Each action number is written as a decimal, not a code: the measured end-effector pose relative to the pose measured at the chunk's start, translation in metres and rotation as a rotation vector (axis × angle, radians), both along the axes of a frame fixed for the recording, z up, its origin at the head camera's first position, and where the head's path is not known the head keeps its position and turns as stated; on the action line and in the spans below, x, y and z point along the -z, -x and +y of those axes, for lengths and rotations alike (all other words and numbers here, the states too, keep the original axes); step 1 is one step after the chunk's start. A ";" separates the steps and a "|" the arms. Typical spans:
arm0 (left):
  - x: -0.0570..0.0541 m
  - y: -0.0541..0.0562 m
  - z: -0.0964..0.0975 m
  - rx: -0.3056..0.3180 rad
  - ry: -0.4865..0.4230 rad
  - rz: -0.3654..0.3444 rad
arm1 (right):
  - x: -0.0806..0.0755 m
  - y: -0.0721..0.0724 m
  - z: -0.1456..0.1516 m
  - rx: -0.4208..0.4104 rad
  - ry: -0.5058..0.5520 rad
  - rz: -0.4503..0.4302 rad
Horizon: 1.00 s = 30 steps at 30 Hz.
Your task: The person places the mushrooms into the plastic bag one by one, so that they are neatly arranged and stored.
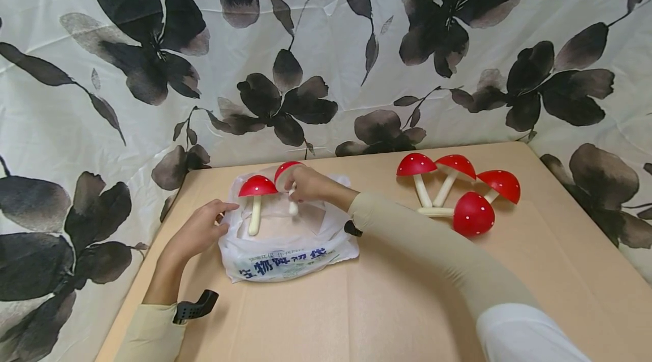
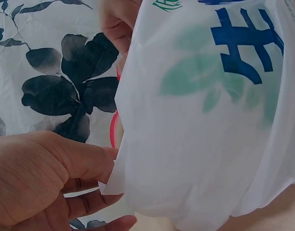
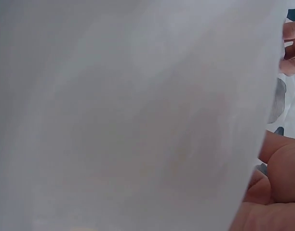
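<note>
A white plastic bag (image 1: 290,264) with blue lettering lies on the table, its mouth spread open. My left hand (image 1: 201,229) pinches the bag's left edge; in the left wrist view the thumb and fingers of that hand (image 2: 46,178) meet at the bag's rim. My right hand (image 1: 312,184) grips a toy mushroom (image 1: 286,171) with a red cap by its pale stem, over the bag's mouth. Just left of it, a second red-capped mushroom (image 1: 257,186) lies on the bag. The bag (image 3: 138,115) hides most of the right wrist view, including the held mushroom.
Several more red mushrooms with white dots, one with its cap (image 1: 474,214) toward me, lie grouped on the right of the tan table (image 1: 407,305). A floral cloth (image 1: 356,56) hangs behind the table's far edge and around its sides.
</note>
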<state>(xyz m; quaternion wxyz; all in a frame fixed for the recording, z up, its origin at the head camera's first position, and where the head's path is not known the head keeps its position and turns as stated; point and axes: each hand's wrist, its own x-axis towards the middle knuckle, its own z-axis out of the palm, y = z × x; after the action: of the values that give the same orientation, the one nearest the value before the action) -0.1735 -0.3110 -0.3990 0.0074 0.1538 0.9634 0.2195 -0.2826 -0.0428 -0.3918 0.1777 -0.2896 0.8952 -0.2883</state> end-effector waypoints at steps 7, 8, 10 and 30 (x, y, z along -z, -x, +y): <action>-0.001 -0.001 0.000 -0.003 -0.007 -0.006 | 0.002 0.000 0.002 -0.076 -0.007 -0.050; -0.001 -0.001 0.000 -0.001 -0.008 -0.008 | 0.002 -0.001 0.003 -0.080 -0.005 -0.070; -0.001 -0.001 0.000 0.001 -0.006 -0.007 | 0.002 -0.003 0.005 -0.075 0.003 -0.115; 0.001 0.000 0.001 -0.009 -0.010 -0.004 | 0.007 0.005 0.011 -0.246 -0.006 -0.143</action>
<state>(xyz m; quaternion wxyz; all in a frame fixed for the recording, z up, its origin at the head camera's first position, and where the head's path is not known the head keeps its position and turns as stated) -0.1737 -0.3097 -0.3996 0.0076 0.1488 0.9629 0.2249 -0.2876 -0.0314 -0.3983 0.2760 -0.3755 0.8388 -0.2814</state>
